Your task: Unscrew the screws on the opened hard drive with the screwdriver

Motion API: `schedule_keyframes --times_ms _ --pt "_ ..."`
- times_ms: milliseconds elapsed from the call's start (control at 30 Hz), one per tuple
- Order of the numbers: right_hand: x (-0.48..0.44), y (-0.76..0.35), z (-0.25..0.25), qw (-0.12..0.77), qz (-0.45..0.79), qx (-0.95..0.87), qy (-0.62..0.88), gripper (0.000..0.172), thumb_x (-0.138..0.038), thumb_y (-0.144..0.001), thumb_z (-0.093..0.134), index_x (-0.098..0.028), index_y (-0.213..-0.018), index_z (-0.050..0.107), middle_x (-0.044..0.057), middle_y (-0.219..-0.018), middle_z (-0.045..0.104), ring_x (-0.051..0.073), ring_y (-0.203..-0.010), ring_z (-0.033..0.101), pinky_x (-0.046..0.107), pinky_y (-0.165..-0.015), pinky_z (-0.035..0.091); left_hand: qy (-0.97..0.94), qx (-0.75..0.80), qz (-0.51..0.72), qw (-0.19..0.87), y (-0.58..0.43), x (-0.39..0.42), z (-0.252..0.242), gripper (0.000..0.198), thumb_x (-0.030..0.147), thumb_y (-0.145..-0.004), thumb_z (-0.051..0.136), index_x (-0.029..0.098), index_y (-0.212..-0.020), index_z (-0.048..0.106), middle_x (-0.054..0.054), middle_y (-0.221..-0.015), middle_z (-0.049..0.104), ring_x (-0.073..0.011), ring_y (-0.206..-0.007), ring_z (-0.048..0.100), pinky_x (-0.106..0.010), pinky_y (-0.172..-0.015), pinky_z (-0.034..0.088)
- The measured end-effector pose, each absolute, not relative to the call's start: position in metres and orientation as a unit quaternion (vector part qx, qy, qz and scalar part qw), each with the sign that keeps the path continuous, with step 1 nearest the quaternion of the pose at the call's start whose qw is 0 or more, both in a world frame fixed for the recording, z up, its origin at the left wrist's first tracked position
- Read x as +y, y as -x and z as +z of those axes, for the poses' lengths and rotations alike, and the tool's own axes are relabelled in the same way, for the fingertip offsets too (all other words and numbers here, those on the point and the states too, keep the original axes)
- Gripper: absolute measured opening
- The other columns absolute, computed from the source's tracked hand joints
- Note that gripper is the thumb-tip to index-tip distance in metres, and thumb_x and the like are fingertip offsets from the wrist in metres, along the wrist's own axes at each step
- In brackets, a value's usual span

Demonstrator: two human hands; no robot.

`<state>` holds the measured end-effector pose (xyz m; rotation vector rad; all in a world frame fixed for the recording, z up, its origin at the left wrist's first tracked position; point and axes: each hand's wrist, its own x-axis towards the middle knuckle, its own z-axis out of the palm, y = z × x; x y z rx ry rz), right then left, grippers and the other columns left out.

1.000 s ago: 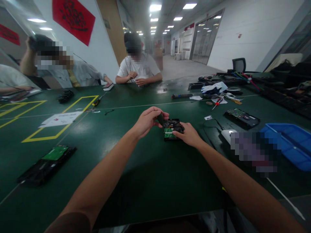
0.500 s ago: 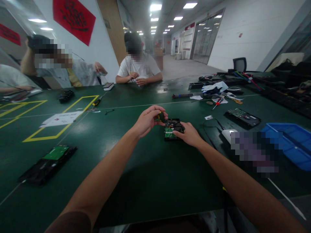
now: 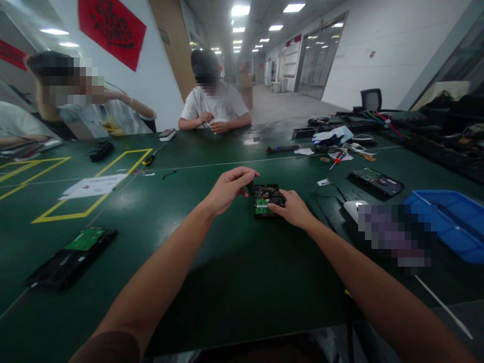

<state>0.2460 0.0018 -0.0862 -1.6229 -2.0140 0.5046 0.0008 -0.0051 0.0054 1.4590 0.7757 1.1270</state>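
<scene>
A small black hard drive (image 3: 265, 194) with a green circuit board lies on the green table (image 3: 234, 262) ahead of me. My left hand (image 3: 227, 189) is closed round the dark handle of a screwdriver (image 3: 250, 188), whose tip points down at the drive's left edge. My right hand (image 3: 293, 208) rests on the drive's near right corner, fingers curled against it and holding it steady.
Another hard drive (image 3: 71, 257) lies at the near left, a third (image 3: 376, 181) at the right beside a blue tray (image 3: 449, 222). Tools, cloths and a cable litter the far right. Two people sit across the table, beyond a yellow taped rectangle (image 3: 94, 184) with a paper sheet.
My left hand has turned the screwdriver slightly and its fingers have shifted on the handle. The person at the far left has lifted an arm from the table to the head.
</scene>
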Motion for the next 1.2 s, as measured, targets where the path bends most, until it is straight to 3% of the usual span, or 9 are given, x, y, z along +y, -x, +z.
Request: schedule_keyframes --times_ms 200,433,633,933,1200 --pt "0.0004 -0.2450 -0.0840 0.252 0.185 -0.737 0.599 0.062 -0.054 -0.087 0.071 -0.022 -0.138 0.059 0.013 -0.124 0.061 0.028 -0.110 0.061 0.039 -0.098 0.049 -0.590 0.298 0.457 0.595 -0.0007 -0.0081 0.0087 0.024 0.033 -0.091 0.064 0.018 -0.111 0.067 -0.009 -0.100 0.071 -0.0180 -0.087 0.066 -0.023 -0.056 0.048" --pt "-0.0001 -0.2462 -0.0832 0.253 0.185 -0.741 0.593 0.064 -0.056 -0.087 0.071 -0.021 -0.139 0.058 0.013 -0.123 0.061 0.030 -0.113 0.060 0.040 -0.099 0.049 -0.536 0.298 0.480 0.627 -0.0020 -0.0038 0.0074 0.014 0.028 -0.091 0.060 0.019 -0.102 0.059 -0.013 -0.107 0.073 -0.0246 -0.099 0.071 -0.025 -0.055 0.049" --pt "0.0011 -0.2464 -0.0854 0.253 0.180 -0.737 0.601 0.063 -0.057 -0.086 0.071 -0.021 -0.137 0.060 0.013 -0.122 0.060 0.028 -0.109 0.062 0.039 -0.098 0.049 -0.566 0.320 0.488 0.582 0.0001 -0.0031 0.0090 0.018 0.025 -0.089 0.056 0.016 -0.094 0.071 -0.012 -0.107 0.067 -0.0200 -0.095 0.062 -0.025 -0.057 0.050" --pt "0.0015 -0.2467 -0.0851 0.254 0.181 -0.744 0.592 0.060 -0.054 -0.088 0.070 -0.021 -0.137 0.061 0.013 -0.121 0.061 0.029 -0.113 0.060 0.039 -0.099 0.048 -0.538 0.268 0.508 0.617 -0.0020 -0.0017 0.0043 0.013 0.027 -0.093 0.058 0.019 -0.099 0.065 -0.007 -0.096 0.066 -0.0193 -0.093 0.064 -0.029 -0.068 0.055" --pt "0.0005 -0.2454 -0.0858 0.253 0.179 -0.737 0.601 0.062 -0.056 -0.087 0.071 -0.021 -0.137 0.061 0.014 -0.123 0.060 0.028 -0.109 0.062 0.038 -0.097 0.049 -0.599 0.302 0.491 0.555 -0.0027 -0.0030 0.0035 0.024 0.037 -0.084 0.076 0.017 -0.093 0.066 -0.005 -0.094 0.064 -0.0129 -0.083 0.059 -0.022 -0.064 0.050"
